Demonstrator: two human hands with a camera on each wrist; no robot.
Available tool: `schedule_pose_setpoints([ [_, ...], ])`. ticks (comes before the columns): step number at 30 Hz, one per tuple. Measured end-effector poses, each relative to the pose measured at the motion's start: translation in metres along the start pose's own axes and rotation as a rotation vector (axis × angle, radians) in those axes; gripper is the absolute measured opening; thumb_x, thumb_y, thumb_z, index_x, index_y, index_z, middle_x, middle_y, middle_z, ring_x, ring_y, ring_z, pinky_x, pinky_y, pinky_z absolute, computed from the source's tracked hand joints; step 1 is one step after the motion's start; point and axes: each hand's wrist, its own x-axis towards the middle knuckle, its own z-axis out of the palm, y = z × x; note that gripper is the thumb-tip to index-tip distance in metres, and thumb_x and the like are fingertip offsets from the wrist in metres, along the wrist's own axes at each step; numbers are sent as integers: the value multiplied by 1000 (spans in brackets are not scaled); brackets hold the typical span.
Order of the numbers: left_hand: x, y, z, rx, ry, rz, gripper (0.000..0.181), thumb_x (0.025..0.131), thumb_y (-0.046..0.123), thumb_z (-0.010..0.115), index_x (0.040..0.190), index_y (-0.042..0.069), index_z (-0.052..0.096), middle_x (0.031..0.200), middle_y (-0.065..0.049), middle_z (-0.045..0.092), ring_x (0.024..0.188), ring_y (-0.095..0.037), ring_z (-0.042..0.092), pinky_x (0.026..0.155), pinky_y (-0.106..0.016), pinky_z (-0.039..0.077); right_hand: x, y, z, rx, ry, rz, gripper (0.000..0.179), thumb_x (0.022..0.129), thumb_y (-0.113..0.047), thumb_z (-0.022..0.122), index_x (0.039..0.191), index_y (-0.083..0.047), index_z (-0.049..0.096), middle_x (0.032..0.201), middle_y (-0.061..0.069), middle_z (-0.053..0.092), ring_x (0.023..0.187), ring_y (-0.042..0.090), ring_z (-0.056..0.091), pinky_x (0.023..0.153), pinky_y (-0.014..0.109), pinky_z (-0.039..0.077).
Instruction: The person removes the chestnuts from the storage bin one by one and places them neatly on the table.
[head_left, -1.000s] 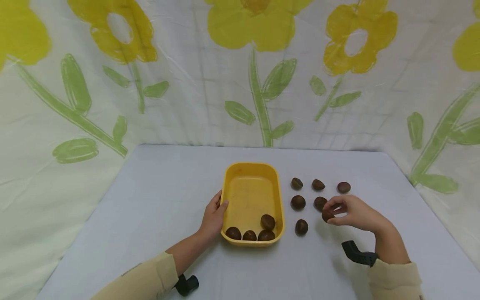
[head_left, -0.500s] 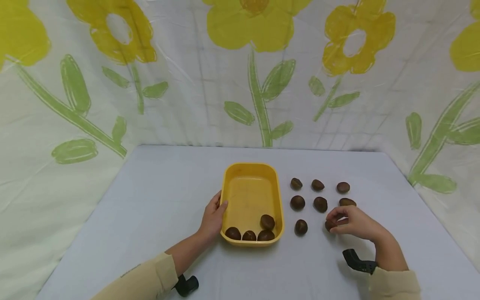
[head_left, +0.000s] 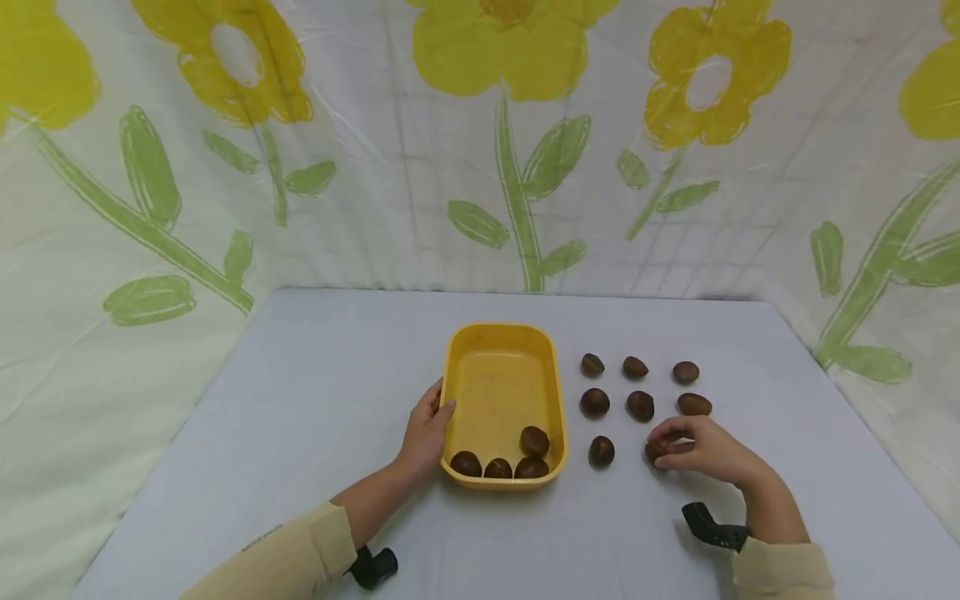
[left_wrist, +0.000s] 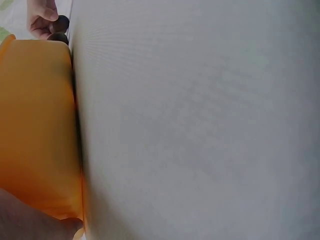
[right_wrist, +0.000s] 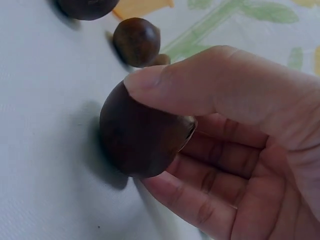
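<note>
Yellow flowers on green stems mark the pale backdrop [head_left: 367,167] behind a white-covered table [head_left: 337,358]. To the right, at the near side of the loose nuts, one brown chestnut [right_wrist: 142,132] is pinched between thumb and fingers of the right hand [head_left: 705,450], at or just above the cloth; whether it bears on the cloth I cannot tell. The step in hand looks like setting this nut into the near row; if so, the next move calls for easing the fingers off without nudging its neighbours. Seven loose chestnuts [head_left: 595,402] lie apart around it: three in the far row, three in the middle, one just left. Further left, the yellow tray [head_left: 495,383] contains four chestnuts [head_left: 534,442], three along its near wall, one behind them at right. Well apart from the right, the left hand [head_left: 427,429] grips its left rim.
</note>
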Motion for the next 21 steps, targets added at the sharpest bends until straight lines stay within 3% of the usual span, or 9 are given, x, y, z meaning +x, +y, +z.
schedule_pose_setpoints([
  [13,0,0,0,-2,-6,1,49,100,13,37,147,4,23,150,-14,32,134,-30,38,110,-47,32,1,2,3,26,-5,-28,33,78,-17,73,103,2,64,96,9,67,83,-3,58,71,17,51],
  [21,0,0,0,-2,-2,-2,49,101,13,37,147,4,23,151,-14,31,135,-29,37,110,-47,32,3,4,6,46,10,-137,29,76,-14,76,99,0,65,94,7,65,84,-2,57,73,16,51],
])
